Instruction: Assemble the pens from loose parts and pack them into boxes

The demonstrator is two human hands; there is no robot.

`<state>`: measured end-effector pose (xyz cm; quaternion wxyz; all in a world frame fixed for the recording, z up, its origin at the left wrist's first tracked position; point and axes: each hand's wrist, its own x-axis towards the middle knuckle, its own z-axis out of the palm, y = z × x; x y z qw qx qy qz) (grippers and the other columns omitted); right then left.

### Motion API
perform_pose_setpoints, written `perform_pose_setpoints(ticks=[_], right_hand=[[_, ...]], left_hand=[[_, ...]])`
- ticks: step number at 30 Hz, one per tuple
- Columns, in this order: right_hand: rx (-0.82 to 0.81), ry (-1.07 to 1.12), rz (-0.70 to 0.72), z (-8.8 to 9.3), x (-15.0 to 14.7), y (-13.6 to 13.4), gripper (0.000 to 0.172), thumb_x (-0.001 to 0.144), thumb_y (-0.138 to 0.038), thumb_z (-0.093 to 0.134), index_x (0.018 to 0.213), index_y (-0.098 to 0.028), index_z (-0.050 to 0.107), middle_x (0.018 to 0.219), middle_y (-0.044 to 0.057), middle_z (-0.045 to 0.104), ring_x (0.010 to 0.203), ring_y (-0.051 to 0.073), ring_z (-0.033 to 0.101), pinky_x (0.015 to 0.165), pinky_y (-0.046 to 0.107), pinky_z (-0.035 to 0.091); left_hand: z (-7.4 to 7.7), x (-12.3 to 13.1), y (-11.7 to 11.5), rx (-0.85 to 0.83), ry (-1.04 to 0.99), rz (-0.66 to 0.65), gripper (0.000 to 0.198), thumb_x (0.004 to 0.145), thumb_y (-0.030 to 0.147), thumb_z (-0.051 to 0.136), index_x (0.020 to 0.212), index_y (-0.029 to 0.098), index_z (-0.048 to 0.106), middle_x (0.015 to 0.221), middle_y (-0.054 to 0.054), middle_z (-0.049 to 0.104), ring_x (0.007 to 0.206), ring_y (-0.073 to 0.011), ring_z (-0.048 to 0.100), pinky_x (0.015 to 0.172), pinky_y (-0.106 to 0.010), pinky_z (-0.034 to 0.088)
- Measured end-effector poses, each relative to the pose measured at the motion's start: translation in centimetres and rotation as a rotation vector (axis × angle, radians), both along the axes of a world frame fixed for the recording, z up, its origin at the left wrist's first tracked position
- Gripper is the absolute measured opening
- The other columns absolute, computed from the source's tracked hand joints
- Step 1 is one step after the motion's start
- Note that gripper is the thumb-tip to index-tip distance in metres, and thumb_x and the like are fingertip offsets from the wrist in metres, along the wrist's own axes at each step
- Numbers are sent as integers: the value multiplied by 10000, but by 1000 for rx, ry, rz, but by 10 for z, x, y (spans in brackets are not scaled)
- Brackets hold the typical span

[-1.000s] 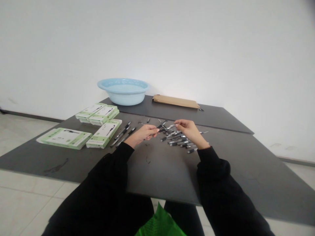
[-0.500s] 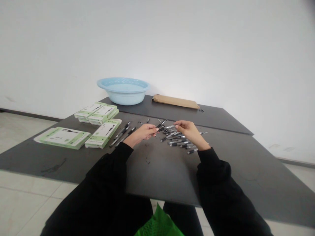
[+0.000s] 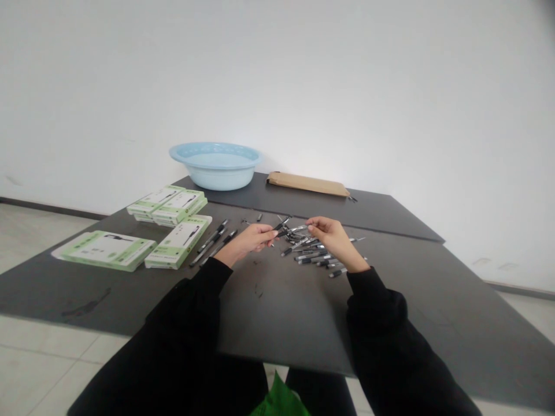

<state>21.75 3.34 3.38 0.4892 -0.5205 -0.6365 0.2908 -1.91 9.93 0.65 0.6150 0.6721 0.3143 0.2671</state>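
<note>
My left hand (image 3: 255, 237) is closed in a pinch, its fingertips on a dark-gripped pen (image 3: 282, 223) that points up and to the right. Facing it, my right hand (image 3: 329, 231) pinches the end of a clear-barrelled pen (image 3: 298, 229). That pen's dark end reaches the left fingertips; whether the two pieces join there I cannot tell. Below and beside the right hand lies a loose pile of pens (image 3: 312, 257), clear with black grips. Several more pens (image 3: 212, 240) lie side by side left of my left hand, and a small dark cap (image 3: 259, 218) rests beyond it.
Green and white pen boxes (image 3: 177, 242) lie at the left, some stacked (image 3: 167, 205). A light blue basin (image 3: 221, 176) and a flat brown cardboard package (image 3: 307, 183) stand farther back on the dark table (image 3: 281, 312), near the wall.
The view has tipped up slightly, so everything on the table appears a little lower. Both hands stay close together, with the clear pen now slanting more between them.
</note>
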Motion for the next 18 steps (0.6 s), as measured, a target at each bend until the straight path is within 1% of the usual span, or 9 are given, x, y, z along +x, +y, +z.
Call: perform_pose_setpoints(ticks=[3,5,7,9,11,14,16,18], right_hand=[[9,16,5,1,-1,-1,305,738,-428,628,879,-158,652,670,0,591,571,130,507,559,266,382],[15,16,-15,1,0,-1,290,745,-417,624,876,-159,650,654,-3,583,572,133,513,562,267,394],[30,9,-48,0,2,-1,273,756,-403,614,872,-159,649,635,-4,578,570,137,521,569,270,411],[56,-14,-93,-3,5,1,259,774,-388,591,882,-160,647,636,2,587,575,143,535,576,274,427],[92,-99,-149,-8,8,4,234,783,-354,570,890,-162,651,660,17,611,596,154,555,593,280,441],[86,-351,-189,-18,10,8,168,764,-270,568,846,-167,673,687,42,650,635,172,590,646,296,460],[80,-464,-215,-24,12,10,166,762,-241,561,840,-168,688,713,57,675,660,180,612,678,301,469],[92,-496,-254,-28,14,11,193,776,-231,543,871,-162,697,747,68,693,678,183,627,682,294,473]], left_hand=[[3,-1,-2,-7,-19,-15,325,807,445,619,761,129,554,632,24,520,387,-10,307,378,-166,158],[5,-2,-2,-13,-39,-14,317,811,437,621,756,135,542,636,25,517,383,-8,303,372,-165,153],[6,-4,-2,-22,-64,20,302,813,419,625,745,144,521,628,31,506,376,-8,295,365,-166,142],[8,-4,-1,-42,-82,85,279,819,389,620,734,151,501,606,43,479,369,-9,281,361,-166,137],[9,-4,0,-67,-71,156,240,836,349,597,740,150,503,583,54,445,367,-12,266,361,-162,141],[9,-3,-1,-82,-10,247,184,868,288,545,761,138,530,567,57,419,371,-17,265,363,-156,141],[8,-2,-1,-81,5,274,173,881,267,519,774,133,544,565,54,419,374,-21,265,365,-156,139],[8,-1,-1,-81,3,284,170,885,268,509,793,132,556,563,53,419,376,-26,266,366,-159,139]])
